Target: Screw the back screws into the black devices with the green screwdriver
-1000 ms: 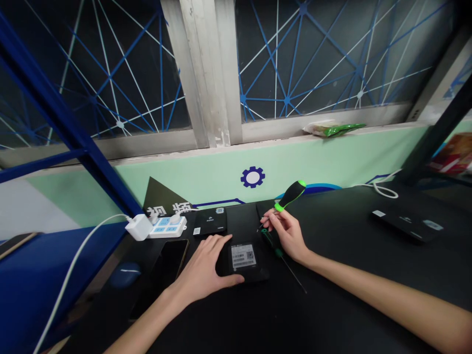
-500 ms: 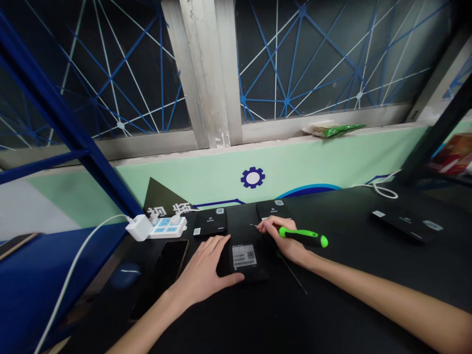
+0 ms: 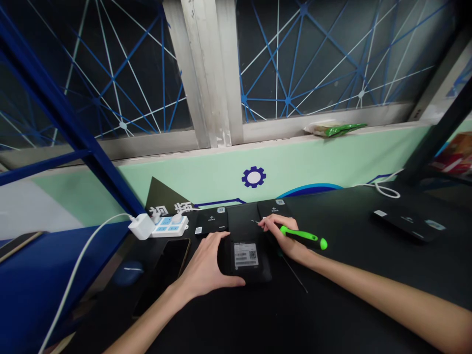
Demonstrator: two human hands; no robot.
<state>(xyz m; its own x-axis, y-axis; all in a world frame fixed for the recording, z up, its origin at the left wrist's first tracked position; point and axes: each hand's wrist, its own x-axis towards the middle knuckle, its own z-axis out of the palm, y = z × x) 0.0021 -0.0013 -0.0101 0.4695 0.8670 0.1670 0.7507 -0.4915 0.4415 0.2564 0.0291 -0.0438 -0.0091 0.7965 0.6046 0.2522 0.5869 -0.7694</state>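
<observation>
In the head view, a small black box (image 3: pixel 248 258) lay flat on the dark worktop (image 3: pixel 350 275), rounded at its corners, with one white label bearing print and a code square on its upper face. The left hand (image 3: pixel 210 263) rested flat and spread on the box's left edge, thumb along its near side, pressing rather than gripping. At about two o'clock from the box, the right hand (image 3: pixel 285 235) was closed on a screwdriver (image 3: pixel 300 236) with a green and black handle. Its long axis ran nearly level, the handle's rounded end toward three o'clock and the thin metal tip toward nine o'clock, just above the box's far edge. A second screwdriver (image 3: pixel 293 273), thin-shafted, lay on the worktop beneath the right wrist, its shaft running toward five o'clock.

Two screwdrivers were in sight. Beyond the box, at twelve o'clock, lay two more black flat boxes (image 3: pixel 212 222) side by side, and a fourth flat device (image 3: pixel 407 223) sat well apart at three o'clock. One phone (image 3: pixel 167 265) lay at nine o'clock, with one white power strip (image 3: pixel 167 227) behind it.
</observation>
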